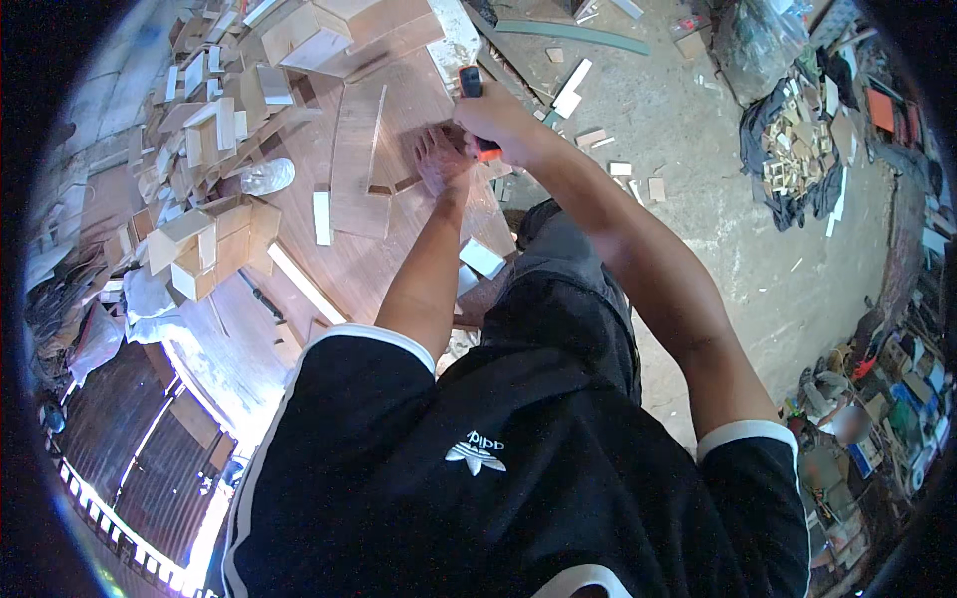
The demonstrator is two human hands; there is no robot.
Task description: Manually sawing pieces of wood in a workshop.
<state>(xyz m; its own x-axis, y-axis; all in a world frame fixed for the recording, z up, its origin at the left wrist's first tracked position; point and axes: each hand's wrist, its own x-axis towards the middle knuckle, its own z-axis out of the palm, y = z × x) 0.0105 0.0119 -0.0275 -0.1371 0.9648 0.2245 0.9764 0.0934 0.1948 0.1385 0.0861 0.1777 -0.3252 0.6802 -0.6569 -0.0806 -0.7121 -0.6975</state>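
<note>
My right hand [488,118] is closed round a tool with a black end [471,82] and an orange part showing below the fist. The hand covers most of this tool, so I cannot tell its kind. Just left of it, my left hand [439,159] lies flat with its fingers spread, pressing on a brownish wooden surface near the worktable's right edge. A thin board [356,164] with an upright strip along it lies left of that hand. A short white strip [321,217] rests farther left on the wooden worktable [299,179].
Small open wooden boxes [227,244] and a heap of offcuts crowd the left side, with a clear plastic bottle [267,177] beside them. A larger wooden box [349,35] stands at the far edge. Scraps litter the concrete floor; a black sack of wood pieces [797,149] sits right.
</note>
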